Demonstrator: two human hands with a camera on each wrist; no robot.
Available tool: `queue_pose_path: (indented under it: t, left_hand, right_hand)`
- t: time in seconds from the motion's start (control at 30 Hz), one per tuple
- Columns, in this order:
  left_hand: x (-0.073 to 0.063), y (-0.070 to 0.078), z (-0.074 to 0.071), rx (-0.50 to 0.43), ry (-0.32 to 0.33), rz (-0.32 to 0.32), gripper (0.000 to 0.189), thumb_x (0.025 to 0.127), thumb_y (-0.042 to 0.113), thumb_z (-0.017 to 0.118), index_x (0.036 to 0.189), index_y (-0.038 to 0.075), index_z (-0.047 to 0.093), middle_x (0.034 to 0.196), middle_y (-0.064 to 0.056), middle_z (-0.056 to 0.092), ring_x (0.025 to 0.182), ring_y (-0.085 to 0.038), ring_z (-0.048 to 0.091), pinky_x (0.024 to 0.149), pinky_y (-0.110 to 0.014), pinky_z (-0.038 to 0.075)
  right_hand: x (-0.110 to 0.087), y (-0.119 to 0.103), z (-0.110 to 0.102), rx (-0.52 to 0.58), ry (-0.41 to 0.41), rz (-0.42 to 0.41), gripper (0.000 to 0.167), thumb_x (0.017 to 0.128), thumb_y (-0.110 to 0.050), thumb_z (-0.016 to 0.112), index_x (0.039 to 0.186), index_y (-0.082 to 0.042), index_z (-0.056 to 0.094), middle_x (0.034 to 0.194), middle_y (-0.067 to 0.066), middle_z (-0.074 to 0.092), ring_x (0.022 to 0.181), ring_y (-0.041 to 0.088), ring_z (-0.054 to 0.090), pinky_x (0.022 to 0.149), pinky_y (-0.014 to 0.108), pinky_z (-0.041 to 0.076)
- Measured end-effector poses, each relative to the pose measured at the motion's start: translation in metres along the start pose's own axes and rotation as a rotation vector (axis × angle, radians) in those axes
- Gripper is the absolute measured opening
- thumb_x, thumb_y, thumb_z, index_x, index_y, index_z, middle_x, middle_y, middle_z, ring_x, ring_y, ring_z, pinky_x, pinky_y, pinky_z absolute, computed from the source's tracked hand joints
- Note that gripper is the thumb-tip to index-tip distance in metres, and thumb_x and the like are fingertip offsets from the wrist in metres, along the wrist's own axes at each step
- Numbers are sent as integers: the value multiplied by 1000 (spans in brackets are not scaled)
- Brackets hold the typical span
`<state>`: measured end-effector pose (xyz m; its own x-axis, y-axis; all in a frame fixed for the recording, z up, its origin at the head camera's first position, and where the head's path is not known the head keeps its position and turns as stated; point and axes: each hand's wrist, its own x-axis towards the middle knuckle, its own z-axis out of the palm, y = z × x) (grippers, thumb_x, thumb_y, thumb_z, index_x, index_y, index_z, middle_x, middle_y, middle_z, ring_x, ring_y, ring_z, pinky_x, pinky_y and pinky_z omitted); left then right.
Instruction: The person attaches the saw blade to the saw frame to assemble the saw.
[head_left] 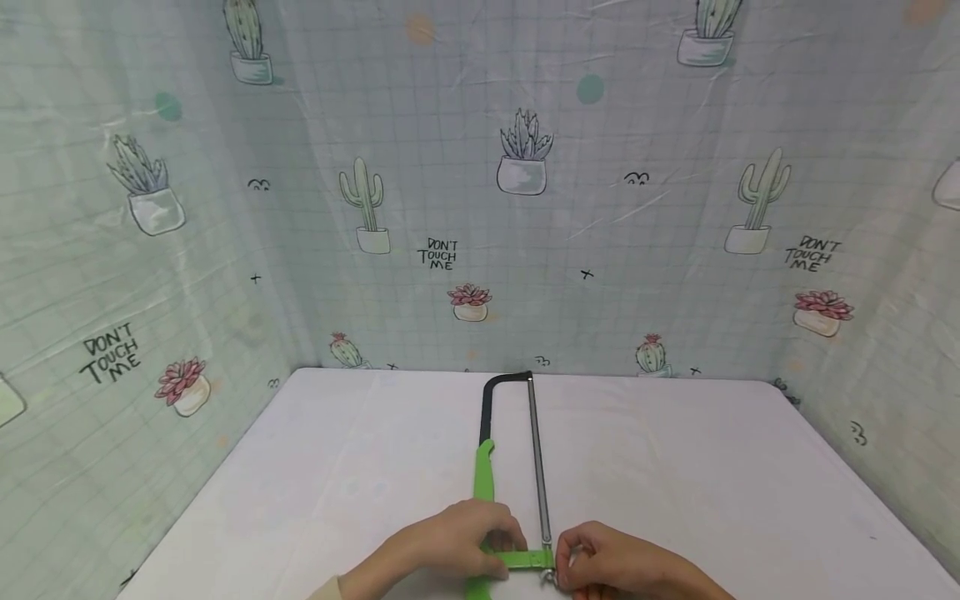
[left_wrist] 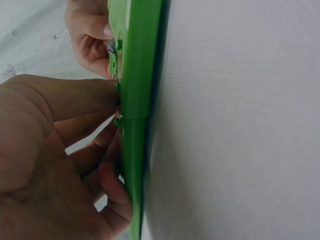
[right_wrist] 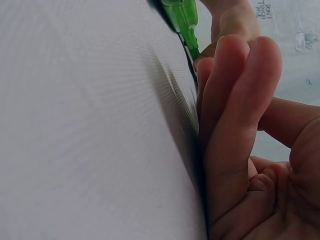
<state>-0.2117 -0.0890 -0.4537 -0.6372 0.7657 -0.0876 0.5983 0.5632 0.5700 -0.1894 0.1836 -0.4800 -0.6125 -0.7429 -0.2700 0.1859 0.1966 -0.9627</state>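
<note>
A hacksaw (head_left: 483, 475) with a green frame and handle and a black front bow lies flat on the white table, pointing away from me. Its grey blade (head_left: 538, 458) runs along the right side to a green crosspiece (head_left: 525, 559). My left hand (head_left: 461, 537) holds the green frame where the crosspiece meets it, thumb on the near side and fingers on the far side. At the crosspiece's right end sits a small metal wing nut (head_left: 548, 575). My right hand (head_left: 611, 560) pinches at this wing nut between thumb and curled index finger.
The white tabletop (head_left: 360, 450) reaches back to a cloth wall (head_left: 600, 225) printed with cacti, which also closes off both sides. The saw's black bow (head_left: 506, 377) comes close to the table's far edge.
</note>
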Motion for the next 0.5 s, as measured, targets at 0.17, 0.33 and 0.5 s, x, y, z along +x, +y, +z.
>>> queue_pose_path:
  t: [0.17,0.33,0.5]
  left_hand:
    - [-2,0,1,1,9,17,28,84,20,82,111,22,76,95,21,66,85,11,58,78,-16,50]
    - [-1,1,2,11,13,27,28,84,20,82,111,23,76,95,21,66,86,12,58,78,-15,50]
    - [0,1,1,13,13,21,28,84,19,82,111,23,76,95,21,66,85,11,58,77,-15,50]
  right_hand:
    - [-1,-1,1,23,-12,2,6,90,-3,60,93,-8,63,65,-11,56,51,-1,41,46,14,33]
    - [-2,0,0,17,-6,-1,6,90,-4,62,93,-9,64,63,-12,54,51,0,39,46,14,32]
    - [0,1,0,15,4,-4,3,92,-6,62,93,-7,64,65,-10,56,51,0,42,46,14,34]
